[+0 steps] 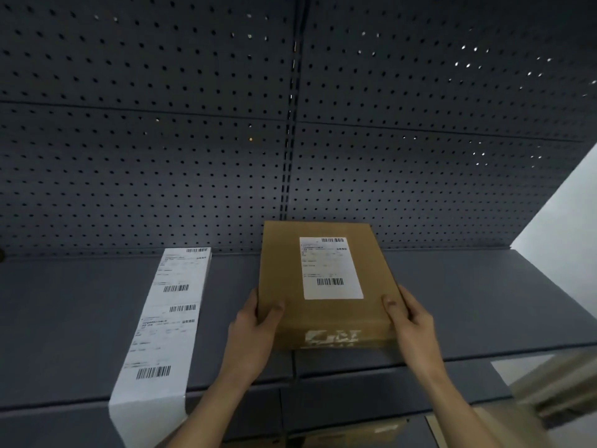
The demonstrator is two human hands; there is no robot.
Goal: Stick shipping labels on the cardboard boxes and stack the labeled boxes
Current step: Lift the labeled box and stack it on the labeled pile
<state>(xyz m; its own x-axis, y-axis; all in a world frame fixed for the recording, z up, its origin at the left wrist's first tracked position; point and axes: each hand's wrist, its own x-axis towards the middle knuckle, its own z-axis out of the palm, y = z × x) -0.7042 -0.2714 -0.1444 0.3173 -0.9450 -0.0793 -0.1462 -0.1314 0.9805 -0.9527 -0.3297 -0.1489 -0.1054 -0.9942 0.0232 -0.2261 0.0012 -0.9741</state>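
Flat matte cardboard box (280,270), white rectangular shipping label (331,268) on top, on grey shelf (80,318). Left hand (255,328) and right hand (410,318) grip its near corners, thumbs on top. Label strip (161,321) lies to its left.

We see a grey shelf (468,302) carrying a label strip (168,318) overhanging its front edge, and apparently a cardboard box (332,315).
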